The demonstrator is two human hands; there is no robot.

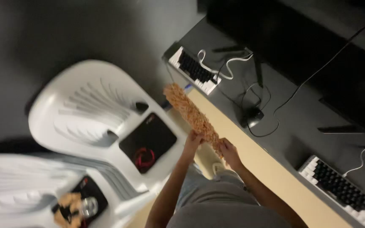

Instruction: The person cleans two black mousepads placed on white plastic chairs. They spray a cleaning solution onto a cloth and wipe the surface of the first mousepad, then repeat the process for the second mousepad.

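Left hand (192,139): closed around the near end of the orange fluffy duster (191,114).
Right hand (229,151): grips the same end, for steadiness.
Beyond the hands: duster tip over the counter (292,122) edge, near a keyboard (194,69).

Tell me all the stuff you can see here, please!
White plastic chairs: two, white, left side, one nearer the corner.
Black square mouse pads: two, black with red marks, one on each chair seat.
Orange fluffy duster: one, orange, held over the desk edge.
Dark desk: one, black top with pale wooden edge, right side.
Black-and-white keyboards: two, one at the desk's far end, one near.
Black computer mouse: one, on the desk, wired.
Small tan-and-black clutter: on the nearer chair, too blurred to name.
Left hand: holds the duster.
Right hand: holds the duster's lower end.
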